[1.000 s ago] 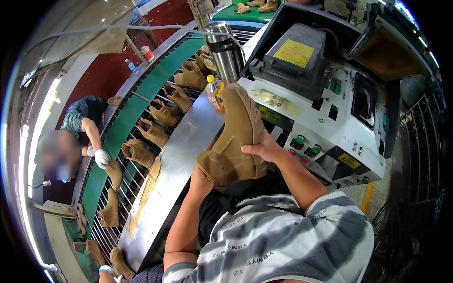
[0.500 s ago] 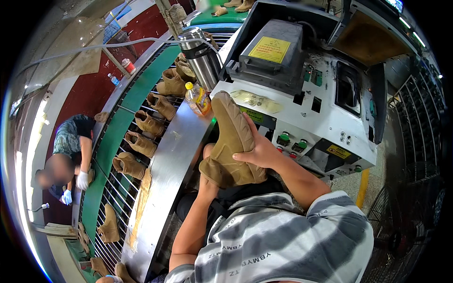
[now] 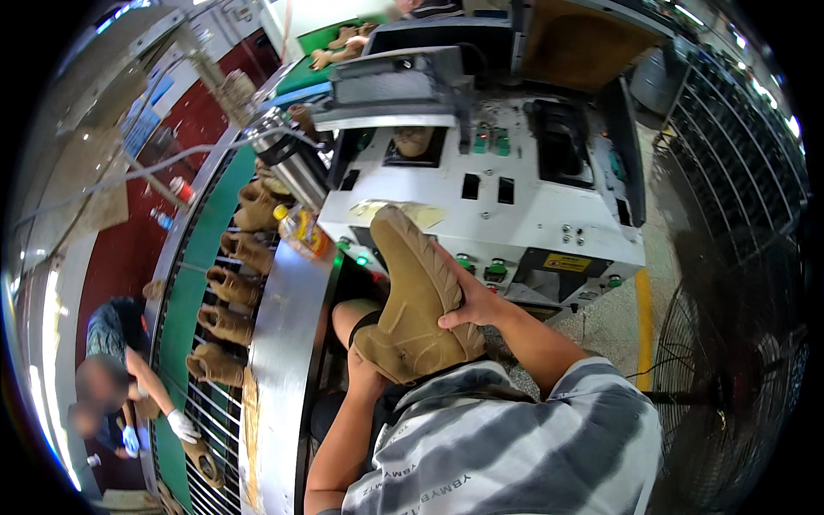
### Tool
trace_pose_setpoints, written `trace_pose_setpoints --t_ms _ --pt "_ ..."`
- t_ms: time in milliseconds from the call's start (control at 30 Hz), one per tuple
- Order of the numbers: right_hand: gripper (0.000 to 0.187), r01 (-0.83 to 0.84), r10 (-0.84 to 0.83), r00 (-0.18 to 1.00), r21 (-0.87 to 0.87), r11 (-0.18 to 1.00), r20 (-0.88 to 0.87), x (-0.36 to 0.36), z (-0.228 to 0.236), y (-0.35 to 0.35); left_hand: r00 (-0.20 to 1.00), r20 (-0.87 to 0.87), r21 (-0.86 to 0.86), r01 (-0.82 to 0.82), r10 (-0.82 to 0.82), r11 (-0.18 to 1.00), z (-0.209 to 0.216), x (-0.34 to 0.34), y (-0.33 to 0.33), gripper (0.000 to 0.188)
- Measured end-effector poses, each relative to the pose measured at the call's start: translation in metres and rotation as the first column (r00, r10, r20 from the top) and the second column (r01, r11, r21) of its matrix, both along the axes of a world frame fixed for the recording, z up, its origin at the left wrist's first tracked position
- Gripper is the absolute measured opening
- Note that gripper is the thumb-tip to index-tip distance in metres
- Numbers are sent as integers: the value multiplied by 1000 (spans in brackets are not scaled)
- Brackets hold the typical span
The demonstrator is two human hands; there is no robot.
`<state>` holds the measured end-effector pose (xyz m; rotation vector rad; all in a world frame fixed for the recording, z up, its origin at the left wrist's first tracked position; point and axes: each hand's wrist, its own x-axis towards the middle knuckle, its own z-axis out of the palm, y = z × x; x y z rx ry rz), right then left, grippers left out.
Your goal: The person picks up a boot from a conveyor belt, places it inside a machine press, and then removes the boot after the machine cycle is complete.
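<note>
A tan ankle boot (image 3: 412, 313) is held in front of me, toe up and its sole facing right. My right hand (image 3: 470, 300) wraps round the sole from the right, with the thumb over the side of the upper. At the lower left, my left hand (image 3: 366, 374) grips the boot near its shaft opening; most of those fingers are hidden behind it. Just beyond the boot stands a white machine (image 3: 378, 199) with push buttons on its front. Its grey hood (image 3: 386, 86) is raised, and a brown rounded thing (image 3: 413, 140) shows in the opening under it.
On my left runs a roller conveyor with a row of tan boots (image 3: 230, 286). A drink bottle (image 3: 300, 230) and a steel flask (image 3: 290, 163) stand by its metal edge (image 3: 287, 343). Across it, a co-worker's gloved hand (image 3: 182, 425) touches another boot (image 3: 204, 463). A fan (image 3: 712, 378) stands right.
The machine's hood has tilted up, uncovering the opening beneath. My view has turned, and both hands still hold the boot. The co-worker's gloved hand has reached over the conveyor to a boot.
</note>
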<state>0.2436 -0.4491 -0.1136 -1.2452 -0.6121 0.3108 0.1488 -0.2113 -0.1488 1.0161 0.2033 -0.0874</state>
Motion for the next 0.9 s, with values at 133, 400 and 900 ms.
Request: trace_pose_setpoints --t_ms 133,400,900 --pt "124 38 -40 999 -42 998 -34 -13 11 -26 999 -8 39 40 -40 998 -7 1 -22 32" --pt "123 181 -188 982 -240 954 -7 -27 24 -59 900 59 166 418 -432 893 -12 16 -58 53" --pt "112 912 -826 379 -317 258 417 79 103 -227 965 89 644 132 -245 754 -139 90 -22 12"
